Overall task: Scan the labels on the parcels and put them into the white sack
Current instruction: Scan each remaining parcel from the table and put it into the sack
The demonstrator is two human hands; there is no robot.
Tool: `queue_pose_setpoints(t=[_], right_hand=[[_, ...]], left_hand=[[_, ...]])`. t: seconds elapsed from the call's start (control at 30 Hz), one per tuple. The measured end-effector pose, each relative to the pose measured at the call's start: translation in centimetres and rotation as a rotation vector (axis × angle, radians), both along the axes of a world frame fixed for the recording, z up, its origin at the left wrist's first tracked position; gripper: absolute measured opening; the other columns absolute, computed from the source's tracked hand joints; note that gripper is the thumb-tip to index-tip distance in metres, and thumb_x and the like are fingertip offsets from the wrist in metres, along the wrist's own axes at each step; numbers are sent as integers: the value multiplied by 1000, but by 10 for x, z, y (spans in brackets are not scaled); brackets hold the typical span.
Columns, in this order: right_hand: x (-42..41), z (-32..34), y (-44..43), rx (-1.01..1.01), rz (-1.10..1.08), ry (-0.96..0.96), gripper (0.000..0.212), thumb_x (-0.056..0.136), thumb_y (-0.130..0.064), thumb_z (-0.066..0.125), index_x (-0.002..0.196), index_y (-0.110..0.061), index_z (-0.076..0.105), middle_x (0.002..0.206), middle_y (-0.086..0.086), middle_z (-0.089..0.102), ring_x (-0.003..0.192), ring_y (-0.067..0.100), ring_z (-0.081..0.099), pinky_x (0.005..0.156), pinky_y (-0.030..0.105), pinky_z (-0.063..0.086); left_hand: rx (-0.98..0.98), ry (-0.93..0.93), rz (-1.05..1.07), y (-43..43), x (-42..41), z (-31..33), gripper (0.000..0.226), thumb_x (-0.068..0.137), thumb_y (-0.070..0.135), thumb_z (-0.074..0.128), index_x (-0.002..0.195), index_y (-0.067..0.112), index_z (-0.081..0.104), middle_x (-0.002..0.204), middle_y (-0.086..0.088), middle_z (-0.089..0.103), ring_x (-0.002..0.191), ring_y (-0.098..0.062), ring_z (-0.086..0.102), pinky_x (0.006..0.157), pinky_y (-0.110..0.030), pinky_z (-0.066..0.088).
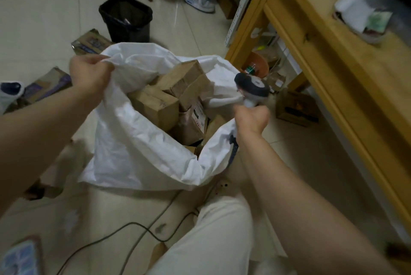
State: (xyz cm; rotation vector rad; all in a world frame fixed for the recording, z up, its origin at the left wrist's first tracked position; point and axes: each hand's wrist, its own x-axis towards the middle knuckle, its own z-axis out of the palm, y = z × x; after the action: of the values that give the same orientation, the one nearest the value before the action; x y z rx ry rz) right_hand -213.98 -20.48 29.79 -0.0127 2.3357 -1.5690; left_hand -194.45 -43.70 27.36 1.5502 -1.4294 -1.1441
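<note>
The white sack (133,154) stands open on the floor in front of me, with several brown cardboard parcels (155,105) piled inside. One parcel shows a printed label (198,116). My left hand (90,73) grips the sack's rim at the upper left. My right hand (252,118) grips the handle of a grey and white barcode scanner (251,86) and holds the right rim of the sack bunched against it.
A black waste bin (126,19) stands behind the sack. More boxes (47,85) lie on the floor at left, and one (297,108) under the wooden table (322,56) at right. Cables (138,228) run across the floor by my leg. Another person's foot (200,1) is at the back.
</note>
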Motion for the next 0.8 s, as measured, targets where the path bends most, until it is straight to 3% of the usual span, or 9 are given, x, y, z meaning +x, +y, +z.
queue_pose_setpoints(t=[0.07, 0.13, 0.27, 0.37, 0.43, 0.57, 0.67, 0.73, 0.8], right_hand=[[-1, 11, 4, -139, -47, 109, 33, 79, -6, 72, 81, -29, 49, 82, -10, 57, 75, 2, 56, 61, 11, 45], [1, 7, 4, -153, -63, 140, 37, 76, -3, 73, 79, -31, 48, 80, -13, 56, 70, -3, 54, 57, 5, 42], [20, -17, -4, 227, 106, -140, 32, 77, -4, 73, 72, -20, 45, 72, -6, 50, 78, 19, 55, 75, 29, 45], [9, -10, -4, 268, 63, -132, 20, 82, -7, 69, 90, -13, 51, 86, 1, 52, 89, 23, 53, 77, 30, 43], [-7, 6, -6, 158, 21, -63, 20, 85, -9, 67, 85, -13, 47, 86, -4, 51, 86, 18, 52, 75, 28, 43], [6, 19, -9, -85, 30, 97, 38, 82, -8, 70, 74, -32, 42, 72, -13, 51, 61, 3, 56, 48, 12, 37], [27, -5, -12, 108, 144, -4, 32, 81, -6, 70, 71, -24, 45, 73, -8, 53, 74, 11, 61, 63, 23, 48], [35, -21, -12, 334, 284, -103, 19, 82, -6, 68, 81, -12, 50, 81, 1, 55, 94, 28, 63, 81, 37, 53], [32, -19, -13, 377, 318, -125, 20, 82, -11, 70, 96, -13, 55, 88, 5, 55, 102, 31, 61, 91, 41, 51]], left_hand=[[-68, 61, 72, -4, 5, 13, 33, 77, 20, 61, 108, 18, 73, 90, 2, 66, 76, -11, 61, 68, -19, 49], [-72, -26, 18, -5, 14, 9, 33, 75, 32, 64, 100, 12, 73, 85, -3, 65, 74, -16, 61, 68, -25, 50], [60, -452, -258, 16, 32, -29, 39, 90, 34, 63, 67, 2, 61, 68, -16, 57, 71, -34, 60, 62, -33, 41], [-66, -499, -306, 18, 32, -27, 36, 97, 24, 52, 90, -8, 68, 79, -23, 63, 78, -37, 61, 70, -37, 45], [-151, -463, -242, 1, 27, -9, 37, 96, 25, 49, 98, -6, 69, 90, -30, 66, 87, -42, 64, 81, -44, 52], [-250, -434, -68, -10, 19, 13, 45, 92, 30, 42, 99, -6, 68, 92, -34, 65, 87, -45, 64, 82, -49, 51], [-172, -608, -274, 14, 22, -1, 34, 95, 21, 49, 82, -7, 62, 72, -26, 58, 73, -41, 59, 60, -38, 42], [-40, -719, -437, 26, 29, -10, 22, 92, 11, 56, 82, -8, 59, 78, -26, 56, 82, -43, 59, 64, -39, 39], [-29, -739, -431, 23, 32, -5, 19, 92, 6, 51, 87, -10, 59, 87, -29, 58, 83, -41, 58, 66, -40, 40]])
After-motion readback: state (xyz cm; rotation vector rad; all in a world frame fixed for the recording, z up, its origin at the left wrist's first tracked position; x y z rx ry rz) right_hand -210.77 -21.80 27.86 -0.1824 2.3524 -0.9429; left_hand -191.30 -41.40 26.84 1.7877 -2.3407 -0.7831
